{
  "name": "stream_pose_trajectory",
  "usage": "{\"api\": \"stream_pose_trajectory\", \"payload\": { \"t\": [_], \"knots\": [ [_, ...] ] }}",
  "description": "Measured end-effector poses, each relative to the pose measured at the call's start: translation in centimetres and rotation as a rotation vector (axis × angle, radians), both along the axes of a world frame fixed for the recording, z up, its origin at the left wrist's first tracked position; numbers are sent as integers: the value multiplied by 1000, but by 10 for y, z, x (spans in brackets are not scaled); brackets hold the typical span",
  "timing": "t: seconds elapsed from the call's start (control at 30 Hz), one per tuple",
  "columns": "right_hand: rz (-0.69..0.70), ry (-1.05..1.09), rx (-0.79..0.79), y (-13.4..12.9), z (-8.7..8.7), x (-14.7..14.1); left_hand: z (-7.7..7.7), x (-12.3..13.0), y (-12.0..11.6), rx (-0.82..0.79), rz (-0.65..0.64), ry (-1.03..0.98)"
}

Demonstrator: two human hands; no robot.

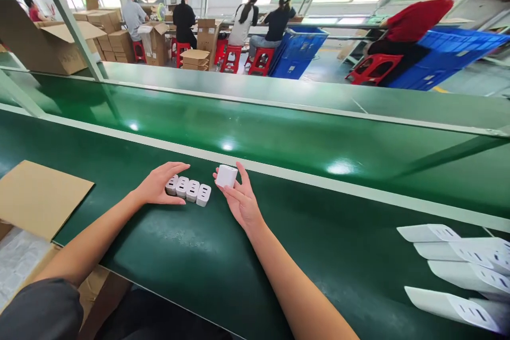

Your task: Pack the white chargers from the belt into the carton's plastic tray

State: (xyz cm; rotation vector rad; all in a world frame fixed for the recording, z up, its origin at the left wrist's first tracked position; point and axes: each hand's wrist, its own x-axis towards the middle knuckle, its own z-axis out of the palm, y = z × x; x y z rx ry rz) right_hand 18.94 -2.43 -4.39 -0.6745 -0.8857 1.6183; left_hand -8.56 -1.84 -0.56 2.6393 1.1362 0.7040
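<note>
Several white blocks with dark slots (193,190) stand side by side in a short row on the dark green table. My left hand (159,183) is curved round the left end of this row, its thumb and fingers apart; whether it presses on the end block is hard to tell. To the right of the row, my right hand (241,196) holds one more white block (227,176) in its fingers, a smooth face showing and the palm turned up.
More white slotted blocks (462,255) lie at the right edge. An open carton (30,271) with a cardboard flap (43,196) is at the left. A green conveyor belt (279,133) runs behind a pale rail (303,175). People sit beyond, near blue crates (298,50).
</note>
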Motion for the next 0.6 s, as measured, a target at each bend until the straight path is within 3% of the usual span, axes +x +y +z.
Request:
{"api": "stream_pose_trajectory", "payload": {
  "t": [0.13,0.27,0.5,0.6],
  "knots": [
    [51,-138,47,5,0,10,-19,-16,8,4,-23,-243],
    [124,-231,117,12,-6,23,-27,-17,16,15,-62,-398],
    [262,-435,250,16,-10,33,-28,-14,13,-49,-73,-383],
    [233,-453,267,16,-14,28,-28,-14,13,-48,-83,-382]
  ]
}}
